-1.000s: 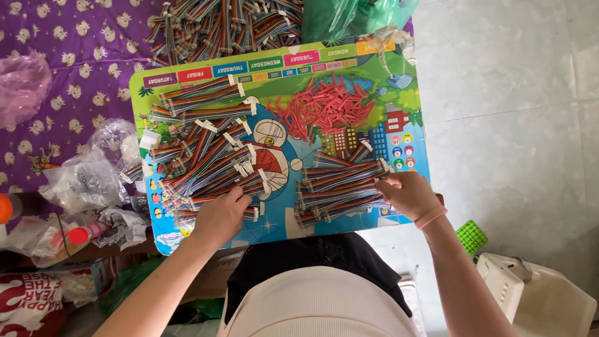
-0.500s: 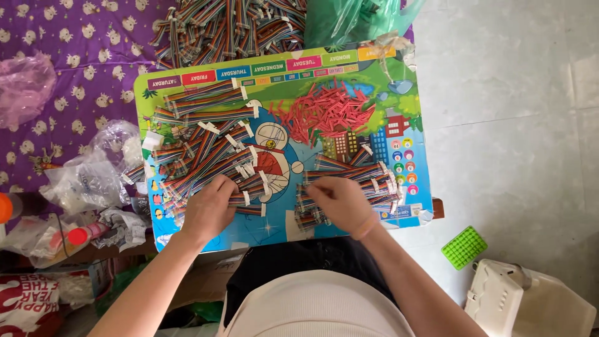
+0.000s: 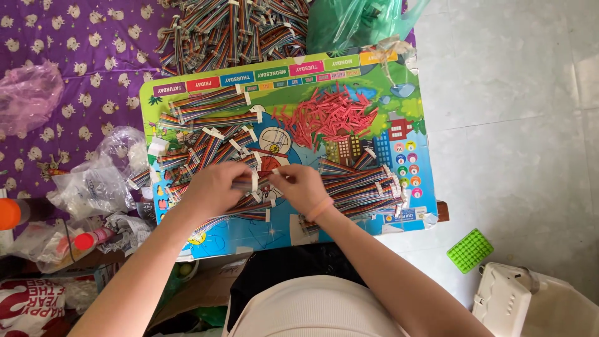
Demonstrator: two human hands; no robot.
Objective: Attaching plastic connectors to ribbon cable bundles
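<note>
Red pieces [image 3: 331,117] and striped cable bundles [image 3: 359,185] are spread over a colourful board [image 3: 349,68]. One cable bundle [image 3: 253,184] at the middle is pinched between left hand [image 3: 212,189] and right hand [image 3: 302,187].

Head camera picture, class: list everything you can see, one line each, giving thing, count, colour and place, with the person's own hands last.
Cartoon board: one, green and blue, centre, lying flat.
Ribbon-cable bundles: many, rainbow-striped, left half of board.
Cable stack: one pile, rainbow-striped, right half of board.
Loose cable heap: one, rainbow-striped, beyond board's top edge.
Small sticks: a heap, red, upper middle of board.
Cloth: one, purple with pale print, left.
Plastic bag: one, green, top.
Clear bags: several, left of board.
Studded pad: one, green, floor at right.
Left hand: on the bundles, board centre.
Right hand: pinching a white-tagged bundle end beside it.
</note>
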